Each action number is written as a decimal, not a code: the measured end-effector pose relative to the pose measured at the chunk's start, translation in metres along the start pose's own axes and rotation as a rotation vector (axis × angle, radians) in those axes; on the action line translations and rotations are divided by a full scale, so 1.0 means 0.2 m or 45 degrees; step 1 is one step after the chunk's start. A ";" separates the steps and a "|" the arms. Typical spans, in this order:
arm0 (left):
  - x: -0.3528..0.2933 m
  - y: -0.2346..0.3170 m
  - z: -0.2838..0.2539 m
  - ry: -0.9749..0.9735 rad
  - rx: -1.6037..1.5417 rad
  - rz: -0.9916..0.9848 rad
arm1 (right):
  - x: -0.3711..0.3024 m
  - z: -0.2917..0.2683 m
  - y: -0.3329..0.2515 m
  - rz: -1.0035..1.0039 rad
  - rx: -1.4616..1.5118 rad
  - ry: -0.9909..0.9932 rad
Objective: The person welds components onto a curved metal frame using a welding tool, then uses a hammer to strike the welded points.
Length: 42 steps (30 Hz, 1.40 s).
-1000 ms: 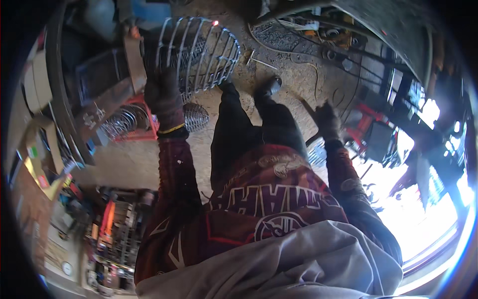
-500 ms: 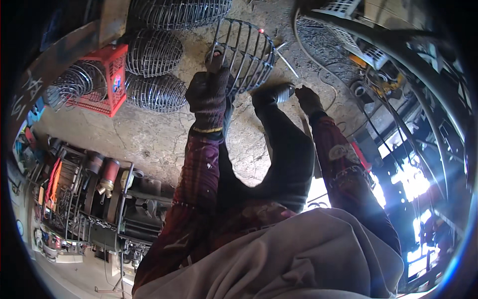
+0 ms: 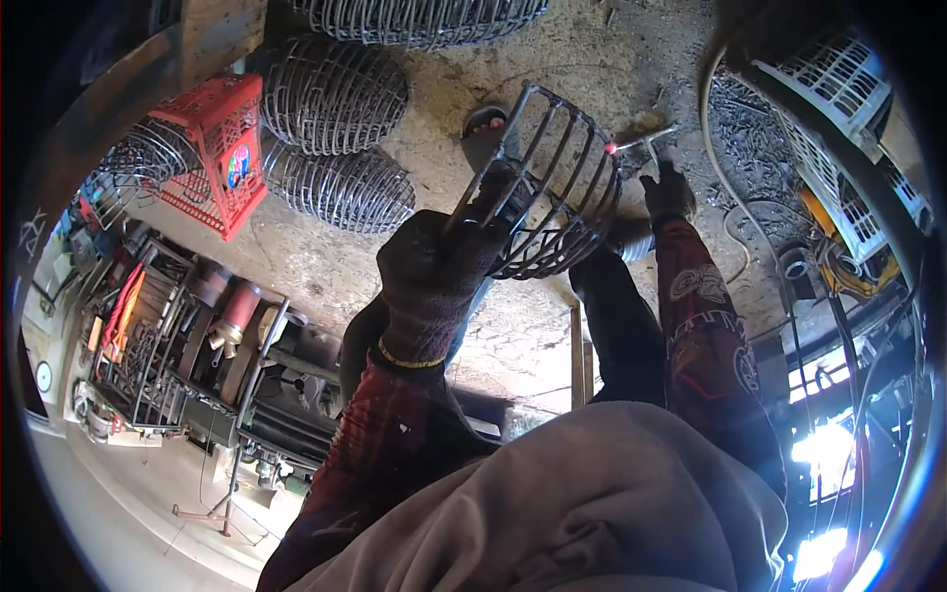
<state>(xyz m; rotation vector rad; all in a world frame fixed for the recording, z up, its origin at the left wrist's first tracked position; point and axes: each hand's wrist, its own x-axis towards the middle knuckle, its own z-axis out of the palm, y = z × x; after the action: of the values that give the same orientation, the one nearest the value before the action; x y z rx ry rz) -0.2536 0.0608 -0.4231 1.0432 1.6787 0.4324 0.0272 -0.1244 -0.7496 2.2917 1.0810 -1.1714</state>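
The left hand (image 3: 429, 261), gloved, holds the wire basket (image 3: 564, 209) by its near left edge, with its fingers curled closed around the bars. The basket is lifted off the floor (image 3: 296, 271), its frame stretching up and to the right beyond those fingers, and a small red glowing spot shows on its far right rim. The right hand (image 3: 671, 192), gloved too, is just beyond that rim, fingers partly spread at the stem of a T-shaped metal tool (image 3: 648, 139); I cannot tell whether they have hold of it. To the left, round wire cages (image 3: 335, 96) lie beside a red crate (image 3: 222, 163).

Half a second ago the right hand was beside the shoe, short of the tool; now it is at the stem. The left hand keeps its grip on the basket.
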 end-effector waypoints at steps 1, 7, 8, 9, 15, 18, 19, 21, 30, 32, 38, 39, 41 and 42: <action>0.01 0.00 -0.01 0.007 0.077 0.042 | 0.00 0.02 -0.01 0.024 -0.016 0.025; 0.03 0.07 0.05 0.024 -0.495 -0.186 | 0.02 -0.04 -0.04 0.064 -0.032 0.192; 0.03 0.09 0.05 0.014 -0.487 -0.192 | 0.02 -0.08 -0.05 0.052 0.005 0.128; 0.03 0.11 0.05 0.006 -0.477 -0.201 | 0.01 -0.11 -0.07 0.035 0.042 0.061; 0.05 0.06 0.02 -0.099 0.253 0.180 | 0.02 -0.12 -0.05 -0.118 -0.151 0.008; 0.06 0.11 0.07 -0.122 0.499 0.508 | -0.03 -0.15 -0.04 -0.168 -0.041 0.184; 0.06 0.15 0.07 -0.119 0.452 0.528 | -0.09 -0.16 -0.03 -0.478 0.095 0.382; 0.07 0.24 0.08 -0.104 0.381 0.467 | -0.15 -0.25 0.00 -0.541 -0.237 0.150; -0.17 0.66 -0.21 0.234 0.592 1.052 | -1.49 -1.01 0.25 -0.372 -0.212 0.220; -0.23 0.84 -0.40 0.260 0.752 1.136 | -1.86 -1.21 0.30 -0.114 0.088 0.140; -0.55 1.76 -0.55 -0.128 0.141 0.913 | -2.77 -1.15 0.57 0.460 0.581 0.754; -0.57 1.83 -0.57 -0.223 -0.065 0.820 | -2.89 -1.23 0.50 0.523 0.731 0.931; -0.54 1.95 -0.61 -0.376 -0.142 0.944 | -3.07 -1.30 0.41 0.723 1.400 1.197; -0.59 2.06 -0.59 -0.430 -0.182 1.007 | -3.24 -1.64 0.28 0.832 1.731 0.860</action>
<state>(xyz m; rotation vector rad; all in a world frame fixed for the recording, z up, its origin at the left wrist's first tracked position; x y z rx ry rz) -0.1796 0.2187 -0.0135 1.5541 0.8750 0.8138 0.0075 -0.2712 -0.0364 3.7122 -0.7293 -0.9068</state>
